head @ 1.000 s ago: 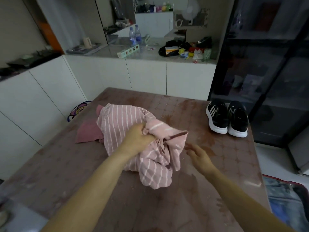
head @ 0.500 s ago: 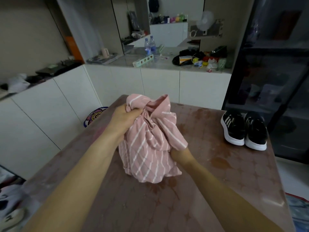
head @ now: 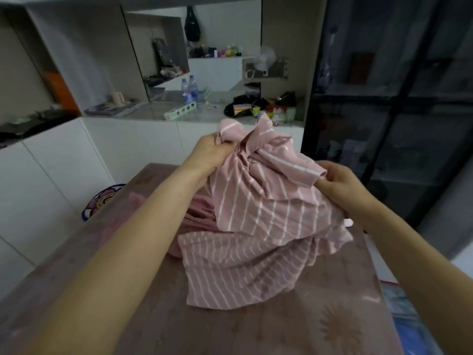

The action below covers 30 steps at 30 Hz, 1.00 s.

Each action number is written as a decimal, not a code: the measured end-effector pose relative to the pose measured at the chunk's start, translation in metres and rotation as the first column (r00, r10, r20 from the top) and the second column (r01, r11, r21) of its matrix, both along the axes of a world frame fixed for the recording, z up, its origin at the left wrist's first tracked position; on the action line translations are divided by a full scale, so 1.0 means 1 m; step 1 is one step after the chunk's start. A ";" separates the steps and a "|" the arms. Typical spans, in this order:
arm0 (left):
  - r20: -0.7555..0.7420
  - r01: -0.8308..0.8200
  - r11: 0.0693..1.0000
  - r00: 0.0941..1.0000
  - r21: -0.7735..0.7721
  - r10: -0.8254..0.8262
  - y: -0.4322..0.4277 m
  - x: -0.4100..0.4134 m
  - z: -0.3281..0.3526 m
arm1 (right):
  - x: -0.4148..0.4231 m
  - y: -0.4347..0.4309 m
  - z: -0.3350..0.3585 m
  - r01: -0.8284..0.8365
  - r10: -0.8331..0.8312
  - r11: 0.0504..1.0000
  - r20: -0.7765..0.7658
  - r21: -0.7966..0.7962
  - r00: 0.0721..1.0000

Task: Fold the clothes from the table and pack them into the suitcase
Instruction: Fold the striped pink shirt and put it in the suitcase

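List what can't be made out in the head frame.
- Suitcase: head view, cut off by lower right edge; contents unseen.
- Plain pink garment: mostly hidden behind left forearm and striped pink garment.
- Striped pink garment's type: too bunched.
- Countertop clutter: too small.

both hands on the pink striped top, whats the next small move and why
Probably spread the hands apart to pull the striped top open. The left hand grips a bunched wad, the right hand pinches an edge, and its lower part sags crumpled onto the table, too tangled to fold.
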<state>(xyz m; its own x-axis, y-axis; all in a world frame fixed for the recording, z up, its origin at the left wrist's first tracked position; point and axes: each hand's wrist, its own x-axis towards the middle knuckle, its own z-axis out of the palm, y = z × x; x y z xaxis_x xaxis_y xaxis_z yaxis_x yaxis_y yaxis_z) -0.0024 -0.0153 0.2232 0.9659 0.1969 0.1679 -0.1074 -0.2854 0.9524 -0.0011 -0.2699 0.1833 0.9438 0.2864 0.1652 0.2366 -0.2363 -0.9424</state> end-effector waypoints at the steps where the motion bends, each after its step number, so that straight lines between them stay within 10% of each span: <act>1: 0.027 0.010 0.999 1.000 -0.034 -0.009 -0.005 0.003 0.008 | 0.000 -0.008 0.003 -0.059 0.060 0.998 -0.064 0.012 0.996; 12: 0.054 -0.080 0.973 0.994 -0.214 0.094 0.030 0.012 0.027 | -0.043 0.038 -0.102 -0.441 0.322 0.870 -0.422 -0.220 0.847; 18: 0.026 -0.196 0.978 0.980 -0.066 0.198 0.088 0.000 0.018 | -0.053 0.059 -0.197 -0.277 0.241 0.445 -0.183 -0.852 0.953; 26: -0.109 -0.377 0.926 0.922 -0.026 0.372 0.150 -0.034 -0.033 | -0.050 0.034 -0.244 -0.200 0.060 0.336 -0.191 -0.920 0.980; 30: -0.175 -0.410 0.912 0.900 -0.034 0.398 0.167 -0.054 -0.072 | -0.049 0.015 -0.242 -0.236 -0.045 0.512 -0.300 -0.826 0.953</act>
<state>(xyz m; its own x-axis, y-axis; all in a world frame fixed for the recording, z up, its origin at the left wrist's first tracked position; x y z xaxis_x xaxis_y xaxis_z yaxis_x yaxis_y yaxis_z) -0.0561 0.1513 0.1516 0.8137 0.5812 -0.0111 0.1596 -0.2050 0.9657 -0.0502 -0.2552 -0.0583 0.8632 0.2458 -0.4409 0.1012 -0.9400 -0.3259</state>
